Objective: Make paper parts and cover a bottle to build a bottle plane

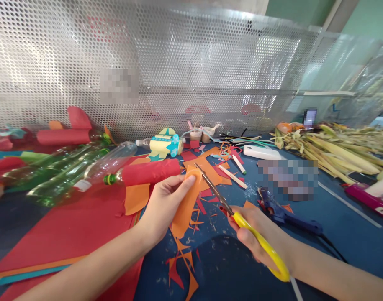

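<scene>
Between the thumb and fingers of my left hand (168, 202) is an orange foam sheet piece (186, 207), its top edge rounded. My right hand (262, 232) grips yellow-handled scissors (246, 223), whose blades point up and left beside the piece's right edge. Whether the blades touch the piece I cannot tell. Orange and red scraps (189, 265) lie scattered beneath both hands. Just behind my left hand rests a bottle wrapped in red (150, 171), with a green cap. Red sheets (84, 225) are stacked under my left forearm.
A blue glue gun (285, 215) lies right of my right hand. Green plastic bottles (68, 175) lie at left. Behind stand a yellow bottle with blue stars (166, 144) and small cups (196, 136). Dried husks (332, 150) and a magenta power strip (367, 198) are at right.
</scene>
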{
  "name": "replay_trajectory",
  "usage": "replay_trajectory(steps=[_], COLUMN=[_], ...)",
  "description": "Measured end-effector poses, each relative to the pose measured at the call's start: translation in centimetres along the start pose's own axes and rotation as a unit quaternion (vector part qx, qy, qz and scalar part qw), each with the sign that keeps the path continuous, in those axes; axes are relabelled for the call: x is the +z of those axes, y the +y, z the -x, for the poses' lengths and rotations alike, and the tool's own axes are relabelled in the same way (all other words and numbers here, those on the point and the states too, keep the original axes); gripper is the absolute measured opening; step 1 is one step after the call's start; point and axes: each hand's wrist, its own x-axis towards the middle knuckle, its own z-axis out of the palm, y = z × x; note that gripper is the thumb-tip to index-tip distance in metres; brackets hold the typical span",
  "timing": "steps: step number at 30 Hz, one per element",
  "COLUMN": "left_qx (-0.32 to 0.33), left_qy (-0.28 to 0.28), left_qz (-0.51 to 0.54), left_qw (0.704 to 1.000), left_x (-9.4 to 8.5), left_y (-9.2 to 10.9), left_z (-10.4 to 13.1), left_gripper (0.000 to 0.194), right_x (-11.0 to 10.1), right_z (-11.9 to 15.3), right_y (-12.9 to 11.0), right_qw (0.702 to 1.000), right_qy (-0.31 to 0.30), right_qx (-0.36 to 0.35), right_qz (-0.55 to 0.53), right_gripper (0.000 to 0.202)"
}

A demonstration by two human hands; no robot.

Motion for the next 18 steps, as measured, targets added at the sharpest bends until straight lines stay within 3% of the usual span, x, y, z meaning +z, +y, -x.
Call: replay_trajectory(steps=[18], left_qx=[0.012], left_qy=[-0.057], left_qz=[-0.112], left_qw=[0.992], left_x=[-1.5], left_y=[1.9], left_z=[-1.4], left_gripper=[0.030], right_x=[0.1], right_z=[0.0], right_y=[0.6], right_qw=[1.000], right_qy=[0.013], right_qx=[-0.002], right_qz=[0.000], right_gripper=[0.063])
